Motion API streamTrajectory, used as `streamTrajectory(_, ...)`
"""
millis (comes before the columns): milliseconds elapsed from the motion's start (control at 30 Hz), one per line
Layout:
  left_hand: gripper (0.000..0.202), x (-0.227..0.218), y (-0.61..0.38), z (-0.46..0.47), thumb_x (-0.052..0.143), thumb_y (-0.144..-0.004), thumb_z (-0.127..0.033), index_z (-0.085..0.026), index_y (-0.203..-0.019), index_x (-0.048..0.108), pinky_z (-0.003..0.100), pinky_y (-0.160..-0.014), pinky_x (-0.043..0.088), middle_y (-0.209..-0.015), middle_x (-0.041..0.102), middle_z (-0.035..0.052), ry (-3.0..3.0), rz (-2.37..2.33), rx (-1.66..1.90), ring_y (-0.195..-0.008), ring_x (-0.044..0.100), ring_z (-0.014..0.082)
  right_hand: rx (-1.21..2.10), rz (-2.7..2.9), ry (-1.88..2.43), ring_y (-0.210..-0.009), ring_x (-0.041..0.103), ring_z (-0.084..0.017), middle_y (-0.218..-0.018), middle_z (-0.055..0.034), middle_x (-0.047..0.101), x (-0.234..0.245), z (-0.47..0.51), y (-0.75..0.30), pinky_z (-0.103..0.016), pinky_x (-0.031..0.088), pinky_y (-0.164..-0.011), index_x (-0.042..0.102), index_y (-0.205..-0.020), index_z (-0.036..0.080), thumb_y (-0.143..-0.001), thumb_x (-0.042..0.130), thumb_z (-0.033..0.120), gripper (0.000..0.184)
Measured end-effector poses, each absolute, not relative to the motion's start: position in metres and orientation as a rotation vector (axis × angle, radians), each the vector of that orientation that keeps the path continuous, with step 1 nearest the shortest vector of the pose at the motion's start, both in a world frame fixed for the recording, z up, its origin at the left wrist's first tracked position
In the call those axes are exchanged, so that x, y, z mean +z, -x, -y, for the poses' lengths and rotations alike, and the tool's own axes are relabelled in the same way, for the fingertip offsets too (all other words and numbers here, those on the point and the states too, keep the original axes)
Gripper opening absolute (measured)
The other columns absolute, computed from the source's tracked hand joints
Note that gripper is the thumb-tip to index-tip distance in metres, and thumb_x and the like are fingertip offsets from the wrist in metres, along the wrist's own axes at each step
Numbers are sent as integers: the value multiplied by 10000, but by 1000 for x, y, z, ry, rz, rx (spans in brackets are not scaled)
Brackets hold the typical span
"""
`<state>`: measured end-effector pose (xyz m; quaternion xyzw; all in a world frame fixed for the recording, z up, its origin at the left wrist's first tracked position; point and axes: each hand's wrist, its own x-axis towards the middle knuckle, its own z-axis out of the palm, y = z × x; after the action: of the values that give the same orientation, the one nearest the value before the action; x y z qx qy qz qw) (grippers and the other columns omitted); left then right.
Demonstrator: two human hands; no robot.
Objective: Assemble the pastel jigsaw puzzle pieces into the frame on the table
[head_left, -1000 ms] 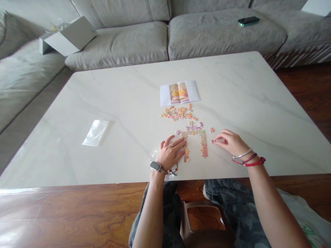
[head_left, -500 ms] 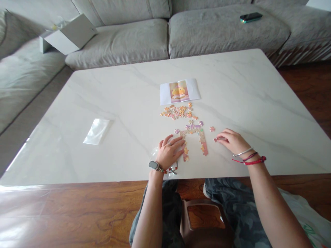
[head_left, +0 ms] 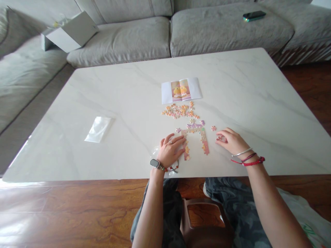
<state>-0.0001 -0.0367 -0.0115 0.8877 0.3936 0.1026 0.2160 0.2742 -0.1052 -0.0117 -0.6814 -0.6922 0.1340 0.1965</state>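
Observation:
My left hand (head_left: 170, 150) lies flat with its fingers spread, the fingertips touching the left strip of a partly joined jigsaw puzzle (head_left: 205, 141). The joined pieces form a frame of three sides, open towards me. To the right of it, my right hand (head_left: 230, 141) holds a small pink puzzle piece (head_left: 220, 138) between thumb and fingers, close to the table top. Another pink piece (head_left: 213, 128) lies loose just beyond that hand. Purple pieces (head_left: 193, 126) sit along the frame's far edge, and a heap of orange and pink pieces (head_left: 178, 111) lies behind them.
A folded picture sheet (head_left: 165, 93) lies beyond the heap on the white marbled table (head_left: 129, 89). A clear plastic bag (head_left: 98, 130) is at the left, and crinkled clear plastic shows under my left wrist. A grey sofa (head_left: 227, 34) stands behind, with a phone (head_left: 254, 16) on it.
My right fingers have turned the pink piece and loosened around it a little, with the hand nearly in place. My left hand stays on the frame. The whole view has shifted slightly.

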Motion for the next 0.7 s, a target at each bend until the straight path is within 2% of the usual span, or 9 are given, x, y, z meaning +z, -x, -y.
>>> streamTrajectory(200, 438, -11, -1, 36, 483, -762, -360, -325, -1193, 417, 463, -924, 258, -1212, 492, 10, -2456, -1089, 302, -1191, 278, 246, 245, 1837, 1967, -662, 525, -180, -780, -53, 526, -18, 108, -268, -313, 445, -628, 498, -922, 189, -612, 634, 257, 345)
streamTrajectory(367, 435, -10, 1, 35, 468, -772, -365, -292, -1198, 416, 441, -923, 273, -1207, 490, 28, -2473, -1112, 369, -1176, 306, 239, 320, 1737, 2003, -582, 526, -142, -708, -18, 552, -19, 109, -264, -286, 444, -598, 494, -919, 186, -657, 567, 188, 271)
streamTrajectory(500, 422, -11, 6, 33, 459, -780, -348, -276, -1194, 421, 429, -924, 290, -1198, 491, 36, -2478, -1172, 420, -1166, 323, 229, 337, 1765, 1979, -608, 540, -145, -714, -21, 562, -16, 109, -266, -287, 450, -621, 506, -910, 180, -647, 559, 153, 269)
streamTrajectory(600, 400, -14, 11, 32, 450, -787, -338, -266, -1180, 436, 434, -928, 299, -1180, 502, 45, -2472, -1239, 452, -1158, 336, 229, 298, 1788, 1943, -652, 541, -162, -764, -48, 557, -17, 111, -269, -300, 456, -634, 519, -894, 173, -629, 581, 172, 273)
streamTrajectory(700, 378, -16, 15, 33, 446, -790, -331, -256, -1161, 458, 435, -923, 315, -1160, 514, 52, -2467, -1268, 464, -1147, 350, 230, 299, 1757, 1973, -620, 537, -160, -730, -43, 562, -20, 113, -269, -305, 457, -616, 537, -827, 176, -622, 600, 208, 216)
